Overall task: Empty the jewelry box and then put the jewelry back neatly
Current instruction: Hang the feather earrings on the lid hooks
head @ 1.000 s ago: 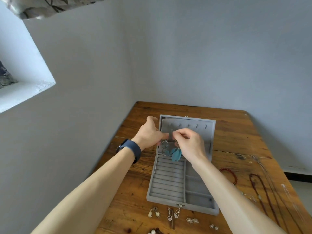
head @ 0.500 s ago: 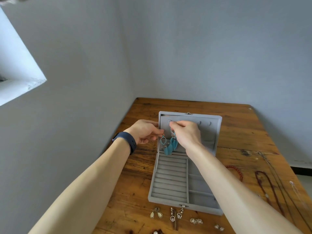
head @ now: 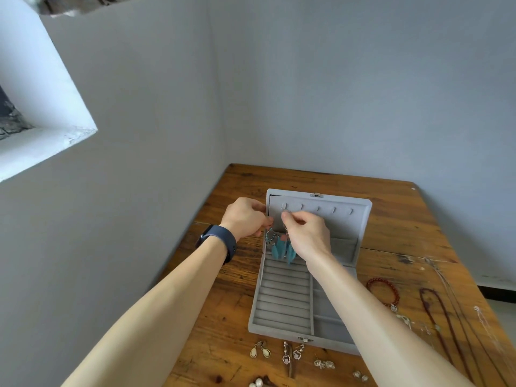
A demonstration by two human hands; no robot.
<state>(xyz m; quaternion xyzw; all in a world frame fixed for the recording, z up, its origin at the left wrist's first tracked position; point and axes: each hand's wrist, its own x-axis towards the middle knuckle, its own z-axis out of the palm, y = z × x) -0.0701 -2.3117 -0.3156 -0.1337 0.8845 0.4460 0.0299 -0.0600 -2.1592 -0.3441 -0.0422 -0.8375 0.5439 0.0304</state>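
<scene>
Grey velvet lines the open jewelry box (head: 282,303), which sits at the middle of a worn, knotty plank table (head: 217,317). The base has a bank of ribbed ring rolls on its left and plain rectangular compartments on its right. The lid (head: 343,227) stands upright at 12 o'clock, with a row of small hooks (head: 318,209) along its top and a soft pocket lower down.

The left hand (head: 245,219), above a dark blue wristband (head: 223,243), has its fingers curled and pinches the top of one of the teal feather earrings (head: 282,248). The right hand (head: 307,233) pinches the wire of the other, just below the leftmost hook. Both earrings dangle in front of the lid's lower left, showing a silver filigree hoop and soft blue-green plumes.

At 3 o'clock of the box lies a round red bead bracelet (head: 384,291), and beyond it a long dark bead necklace (head: 438,308) with thin chains. At 6 o'clock lie cream oval drop earrings (head: 259,351), heart-shaped earrings (head: 291,356), small glittery studs (head: 324,364) and pearls (head: 257,383).
</scene>
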